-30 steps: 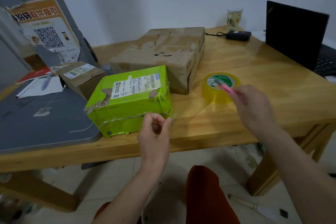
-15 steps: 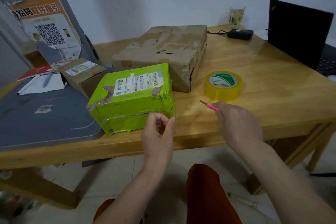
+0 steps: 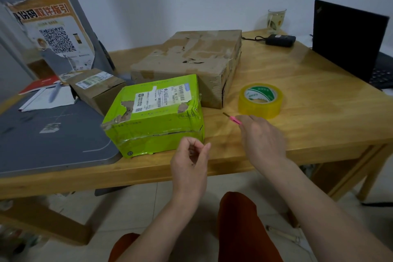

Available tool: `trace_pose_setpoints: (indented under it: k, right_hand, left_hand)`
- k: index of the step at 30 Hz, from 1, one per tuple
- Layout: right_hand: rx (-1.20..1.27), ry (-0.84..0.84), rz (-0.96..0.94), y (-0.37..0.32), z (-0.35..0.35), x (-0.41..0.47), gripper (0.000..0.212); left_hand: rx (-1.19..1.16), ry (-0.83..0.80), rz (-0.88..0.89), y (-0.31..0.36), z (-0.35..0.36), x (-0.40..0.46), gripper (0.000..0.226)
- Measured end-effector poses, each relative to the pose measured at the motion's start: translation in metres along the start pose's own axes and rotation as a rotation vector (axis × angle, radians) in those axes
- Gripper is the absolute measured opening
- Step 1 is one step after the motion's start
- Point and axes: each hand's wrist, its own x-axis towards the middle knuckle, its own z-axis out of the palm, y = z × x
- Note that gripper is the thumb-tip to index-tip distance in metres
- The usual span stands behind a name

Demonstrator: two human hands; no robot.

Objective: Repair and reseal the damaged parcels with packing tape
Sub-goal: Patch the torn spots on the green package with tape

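Note:
A torn green parcel (image 3: 153,117) lies at the table's front edge, with clear tape across its front face. Behind it sits a large battered brown box (image 3: 191,59), and to its left a small brown box (image 3: 96,87). A yellow tape roll (image 3: 261,100) lies flat to the right. My left hand (image 3: 189,164) hovers by the green parcel's front right corner, thumb and forefinger pinching what looks like a faint clear tape strip. My right hand (image 3: 261,138) grips a pink cutter (image 3: 232,118), blade pointing toward the parcel.
All of this rests on a wooden table (image 3: 308,117). A grey board (image 3: 42,134) covers its left part, with papers and a pen behind. A laptop (image 3: 348,42), a black adapter (image 3: 279,40) and a glass (image 3: 276,19) stand at the back right.
My right hand has drawn the pink cutter back from the tape roll toward the table's front. My left hand stays by the green parcel's corner.

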Motion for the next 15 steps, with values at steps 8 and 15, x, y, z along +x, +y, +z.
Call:
trace_pose_setpoints:
  k: [8, 15]
  right_hand:
    - [0.217, 0.296, -0.155, -0.006, -0.010, 0.004, 0.021]
    - [0.244, 0.022, 0.088, 0.015, -0.015, 0.000, 0.009]
  left_hand:
    - [-0.002, 0.010, -0.022, -0.008, -0.002, -0.001, 0.027]
    - [0.033, 0.018, 0.097, -0.003, -0.011, 0.004, 0.028]
